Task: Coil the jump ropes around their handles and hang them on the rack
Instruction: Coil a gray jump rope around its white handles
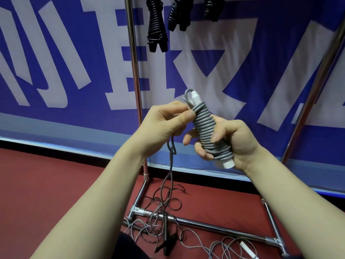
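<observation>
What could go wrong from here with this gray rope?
The gray jump rope has a loose tail running down into the tangled ropes on the floor; pulling may snag or drag them. If the left hand slackens, the top turns could loosen off the coil in the right hand.

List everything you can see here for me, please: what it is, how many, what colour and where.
grey jump rope: one, grey cord coiled round white handles, centre, loose end trailing to the floor
black coiled jump ropes: three, black, hanging at the top
rack: one, chrome, uprights left and right, base bars on the floor
loose ropes: tangled, count unclear, grey and dark, on the floor across the rack's base
banner: one, blue with white characters, behind the rack
floor: red
left hand: one, pinches the grey rope's loose strand
right hand: one, grips the coiled bundle
</observation>
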Demonstrator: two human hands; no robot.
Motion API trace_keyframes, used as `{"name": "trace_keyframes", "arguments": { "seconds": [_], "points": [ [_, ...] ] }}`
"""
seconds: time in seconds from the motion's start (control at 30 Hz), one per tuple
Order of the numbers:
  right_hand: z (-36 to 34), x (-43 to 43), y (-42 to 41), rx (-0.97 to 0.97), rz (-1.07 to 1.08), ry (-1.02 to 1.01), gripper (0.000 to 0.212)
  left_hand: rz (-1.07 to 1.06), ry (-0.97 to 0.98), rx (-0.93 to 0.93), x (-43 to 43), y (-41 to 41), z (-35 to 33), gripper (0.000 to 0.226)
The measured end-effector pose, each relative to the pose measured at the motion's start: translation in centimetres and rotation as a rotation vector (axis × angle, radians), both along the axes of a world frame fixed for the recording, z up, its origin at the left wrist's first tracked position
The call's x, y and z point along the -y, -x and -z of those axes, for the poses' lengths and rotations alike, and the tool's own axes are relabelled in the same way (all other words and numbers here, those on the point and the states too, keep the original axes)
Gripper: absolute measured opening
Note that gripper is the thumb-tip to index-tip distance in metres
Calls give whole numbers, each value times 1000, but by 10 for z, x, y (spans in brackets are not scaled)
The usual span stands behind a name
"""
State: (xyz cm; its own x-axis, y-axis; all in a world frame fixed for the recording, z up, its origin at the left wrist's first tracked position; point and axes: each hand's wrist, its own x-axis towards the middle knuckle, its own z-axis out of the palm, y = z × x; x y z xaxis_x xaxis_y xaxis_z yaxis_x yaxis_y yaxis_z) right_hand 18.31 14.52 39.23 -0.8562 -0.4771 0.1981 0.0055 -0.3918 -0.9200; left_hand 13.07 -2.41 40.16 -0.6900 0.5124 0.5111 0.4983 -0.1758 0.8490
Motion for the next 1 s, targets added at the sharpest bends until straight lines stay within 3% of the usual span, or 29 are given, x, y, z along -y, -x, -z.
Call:
{"name": "trace_keyframes", "arguments": {
  "seconds": [0.13, 0.4, 0.53, 0.63, 0.7, 0.77, 0.83, 1.0],
  "points": [
    [2, -2, 1, 21, -93, 6, 80, 5, 68, -33, 10, -2, -8, 21],
    [2, -8, 3, 42, -168, 17, 72, -89, 143, -182, 11, 0, -6, 22],
    [1, -7, 5, 55, -292, 119, 63, -38, -3, -43, 0, -2, -1, 31],
    [4, -8, 8, 93, -384, 187, 68, 31, 26, 18, -5, -1, 3, 47],
    [7, -9, 9, 132, -373, 204, 73, 38, 42, 24, -5, 0, 4, 42],
    [4, -7, 8, 172, -207, 111, 75, -8, 39, 40, -3, 1, 3, 36],
    [0, -3, 6, 144, 84, -85, 61, -77, 28, 57, -1, 4, 4, 32],
    [-1, 13, 3, -227, 719, -624, 69, -262, 18, 85, -4, 7, 7, 32]
  ]
}}
